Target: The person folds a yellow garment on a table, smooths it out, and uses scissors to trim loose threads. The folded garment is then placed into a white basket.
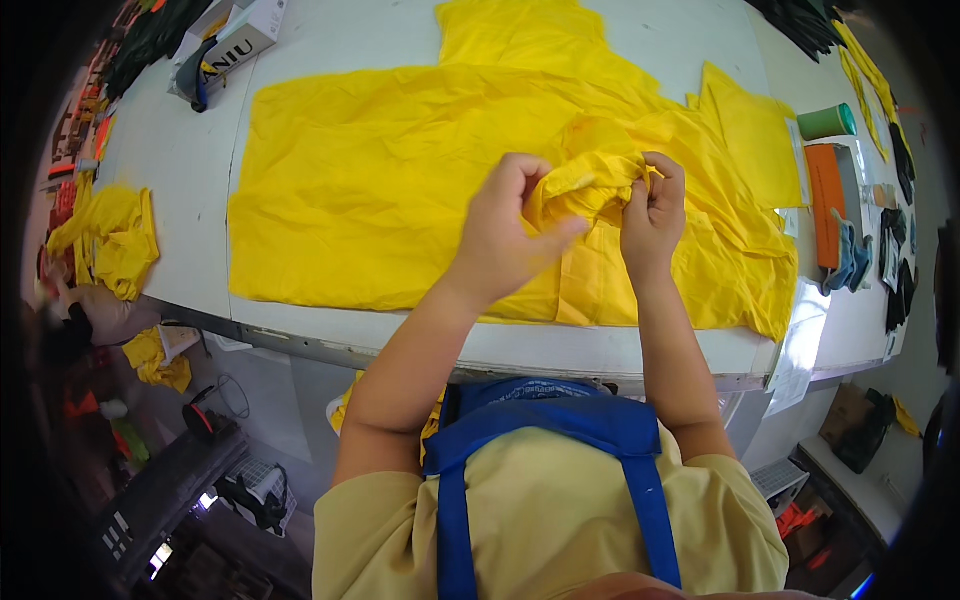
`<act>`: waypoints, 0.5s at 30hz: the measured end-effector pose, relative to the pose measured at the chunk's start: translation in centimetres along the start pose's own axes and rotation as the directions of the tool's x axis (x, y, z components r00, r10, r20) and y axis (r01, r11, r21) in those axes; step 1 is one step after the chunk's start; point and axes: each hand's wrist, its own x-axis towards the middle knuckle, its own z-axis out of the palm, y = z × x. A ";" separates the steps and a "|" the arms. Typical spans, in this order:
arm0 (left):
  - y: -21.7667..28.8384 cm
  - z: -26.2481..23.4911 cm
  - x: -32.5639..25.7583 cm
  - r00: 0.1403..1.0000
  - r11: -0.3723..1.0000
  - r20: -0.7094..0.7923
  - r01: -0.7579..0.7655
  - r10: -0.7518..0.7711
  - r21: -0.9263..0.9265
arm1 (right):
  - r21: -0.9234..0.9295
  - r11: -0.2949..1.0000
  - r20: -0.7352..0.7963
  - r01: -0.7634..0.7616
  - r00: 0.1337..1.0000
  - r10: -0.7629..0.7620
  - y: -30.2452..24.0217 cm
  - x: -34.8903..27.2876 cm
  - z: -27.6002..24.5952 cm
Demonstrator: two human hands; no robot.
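Observation:
A large yellow garment (370, 190) lies spread on the white table in front of me, its cloth creased. Near its right half, a bunched, ring-like part of the cloth (590, 180) is lifted between my hands. My left hand (505, 230) curls its fingers around the left side of this bunch, with the thumb stretched across the front. At the right side, my right hand (652, 215) pinches the cloth's edge between thumb and fingers. The fingertips behind the fabric are partly hidden.
A white box (235, 40) stands at the far left of the table (190, 220). More yellow cloth (120, 240) lies at the left edge, by another person's arm. On the right are a green roll (828, 122), an orange box (826, 205) and papers (800, 335).

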 end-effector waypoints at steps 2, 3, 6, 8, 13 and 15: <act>0.0 0.7 0.4 0.997 0.993 -0.058 0.048 -0.041 0.112 | 0.013 0.999 0.037 0.041 0.998 -0.041 -0.8 0.1 0.3; -1.4 -0.2 1.4 0.996 0.980 -0.072 0.056 -0.043 0.192 | 0.050 0.996 0.227 0.070 0.971 -0.080 -1.8 -0.2 0.1; -9.6 -6.3 4.7 0.956 0.972 -0.231 0.211 -0.183 0.102 | -0.214 0.968 0.331 0.129 0.942 -0.052 3.7 4.4 -0.6; -11.5 -8.7 6.4 0.943 0.962 -0.238 0.260 -0.234 0.087 | -0.616 0.699 0.223 0.363 0.932 -0.286 12.2 9.6 -3.7; -18.9 -17.3 9.0 0.896 0.873 0.035 0.440 -0.443 -0.208 | -0.964 0.258 0.125 0.060 0.961 0.245 20.9 11.9 -10.2; -20.3 -18.9 9.9 0.876 0.878 0.066 0.472 -0.477 0.078 | -0.961 0.265 0.143 0.078 0.961 0.235 22.4 12.2 -10.8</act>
